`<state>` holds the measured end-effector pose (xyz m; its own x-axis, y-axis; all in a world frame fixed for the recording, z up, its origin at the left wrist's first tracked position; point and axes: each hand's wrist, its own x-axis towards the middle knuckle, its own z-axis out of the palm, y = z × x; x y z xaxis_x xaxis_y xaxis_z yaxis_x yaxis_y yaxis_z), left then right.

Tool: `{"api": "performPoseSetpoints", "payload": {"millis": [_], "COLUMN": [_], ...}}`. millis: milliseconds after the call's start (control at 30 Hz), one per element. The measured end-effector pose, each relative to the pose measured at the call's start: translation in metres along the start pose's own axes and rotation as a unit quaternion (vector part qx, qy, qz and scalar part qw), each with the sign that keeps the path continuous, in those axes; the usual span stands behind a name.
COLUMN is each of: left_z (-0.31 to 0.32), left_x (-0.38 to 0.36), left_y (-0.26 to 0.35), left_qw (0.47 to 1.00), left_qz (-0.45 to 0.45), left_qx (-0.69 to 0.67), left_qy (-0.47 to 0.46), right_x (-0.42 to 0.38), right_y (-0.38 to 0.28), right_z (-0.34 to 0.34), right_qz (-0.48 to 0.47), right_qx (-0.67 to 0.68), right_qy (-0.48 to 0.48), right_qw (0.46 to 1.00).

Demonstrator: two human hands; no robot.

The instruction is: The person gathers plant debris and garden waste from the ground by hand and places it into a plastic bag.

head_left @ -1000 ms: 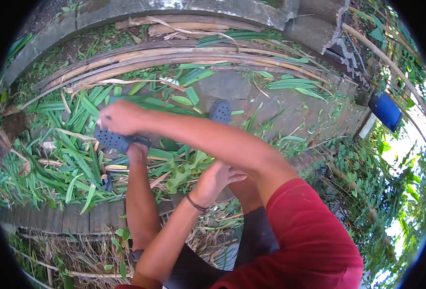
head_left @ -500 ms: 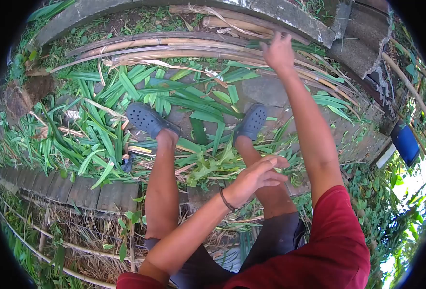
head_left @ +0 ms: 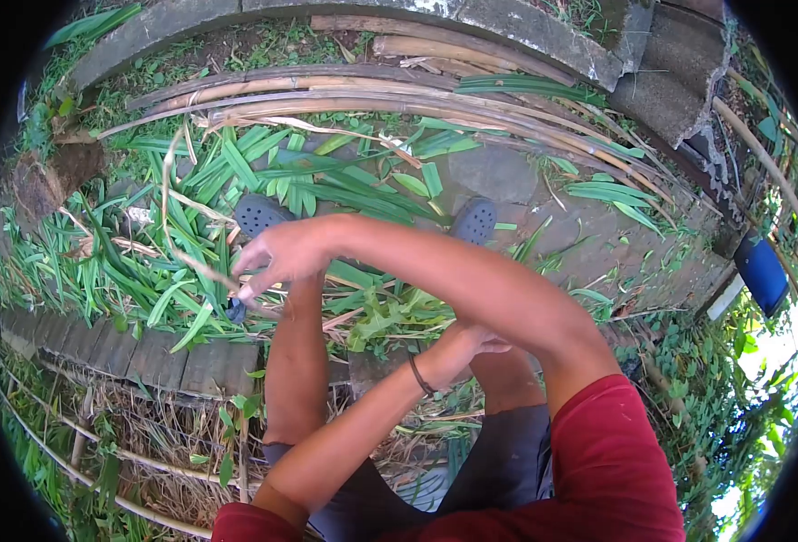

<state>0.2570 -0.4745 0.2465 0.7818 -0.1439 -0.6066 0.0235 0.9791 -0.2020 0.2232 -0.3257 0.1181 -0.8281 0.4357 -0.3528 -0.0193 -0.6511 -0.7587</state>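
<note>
My right hand (head_left: 283, 251) reaches across to the left, its fingers closed on a long, thin, dry brown leaf strip (head_left: 171, 217). The strip rises in a bend above the cut green leaves (head_left: 205, 253), and its lower end shows below my fingers. My left hand (head_left: 460, 350) is under my right forearm, which hides part of its fingers; the visible ones look loosely stretched, with nothing seen in them. A dark wristband (head_left: 421, 375) is on my left wrist. Wilted leafy green stems (head_left: 385, 316) lie between my legs.
My feet, in grey clogs (head_left: 476, 220), stand on stone paving (head_left: 498, 174) strewn with leaves. Long bamboo poles (head_left: 345, 95) lie beyond them, before a curved concrete edge (head_left: 164, 36). A small pile of long green leaves (head_left: 611, 192) lies right. A blue object (head_left: 760, 271) stands far right.
My right hand has swung from the poles at upper right across to the left, bringing the dry leaf strip along. My left hand stays nearly in place, now partly covered by my right forearm.
</note>
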Motion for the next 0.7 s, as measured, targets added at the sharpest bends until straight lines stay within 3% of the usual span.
{"api": "performPoseSetpoints", "payload": {"millis": [100,133,167,233,300,367,467,533,600,700], "left_z": [-0.003,-0.004,-0.003,0.005,0.006,0.004,0.003,0.002,0.002,0.002], "left_x": [-0.003,-0.001,0.000,-0.004,-0.003,-0.002,0.001,0.003,0.007,0.007], "left_y": [0.006,0.006,0.005,0.007,0.007,0.009,0.007,0.007,0.006,0.005], "left_qw": [0.999,0.999,0.999,1.000,0.999,0.999,0.998,0.999,0.999,0.999], "left_qz": [0.019,0.011,0.005,-0.005,-0.005,-0.002,-0.004,-0.007,-0.010,-0.010], "left_qx": [-0.040,-0.044,-0.049,-0.027,0.002,-0.026,-0.050,-0.042,-0.041,-0.038], "left_qy": [0.027,0.018,0.007,-0.011,-0.035,-0.035,-0.034,-0.028,-0.025,-0.021], "right_x": [-0.004,-0.024,-0.046,-0.093,-0.141,-0.179,-0.194,-0.195,-0.194,-0.193], "right_y": [0.009,0.019,0.023,0.073,0.078,0.095,0.103,0.118,0.128,0.145], "right_z": [-0.015,-0.046,-0.071,-0.113,-0.146,-0.165,-0.177,-0.180,-0.180,-0.156], "right_qz": [0.065,0.097,0.190,0.197,0.323,0.320,0.344,0.320,0.383,0.379], "right_qx": [-0.206,-0.300,-0.324,-0.435,-0.463,-0.512,-0.526,-0.527,-0.487,-0.449], "right_qy": [0.167,0.223,0.250,0.406,0.403,0.424,0.421,0.430,0.416,0.419], "right_qw": [0.962,0.922,0.892,0.779,0.720,0.676,0.655,0.659,0.665,0.692]}}
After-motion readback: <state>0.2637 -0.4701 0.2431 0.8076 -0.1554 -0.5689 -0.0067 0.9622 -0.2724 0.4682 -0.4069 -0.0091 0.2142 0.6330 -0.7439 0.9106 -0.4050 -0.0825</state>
